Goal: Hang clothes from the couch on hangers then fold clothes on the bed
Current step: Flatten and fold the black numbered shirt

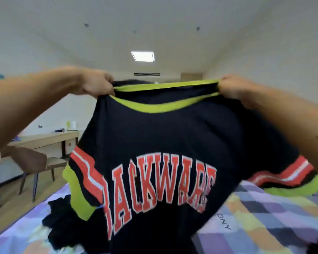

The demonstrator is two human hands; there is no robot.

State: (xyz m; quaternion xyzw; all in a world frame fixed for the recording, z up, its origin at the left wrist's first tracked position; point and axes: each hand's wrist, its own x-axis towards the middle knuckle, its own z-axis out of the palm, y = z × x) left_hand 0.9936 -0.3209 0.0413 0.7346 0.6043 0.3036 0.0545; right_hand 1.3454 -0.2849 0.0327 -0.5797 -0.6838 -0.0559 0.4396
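A black T-shirt (173, 136) with a lime-green collar, red-and-white sleeve bands and big red letters hangs spread out in front of me over the bed (275, 213). My left hand (97, 83) grips its left shoulder beside the collar. On the other side my right hand (235, 88) grips the right shoulder. The shirt's lower part drapes down toward the bedspread. A dark garment (61, 222) lies crumpled on the bed below and left of the shirt.
The bed has a checked bedspread in purple, yellow and grey. On the left stand a wooden desk (44, 140) with small items on it and a brown chair (31, 162). A strip of wooden floor (15, 209) runs between them and the bed.
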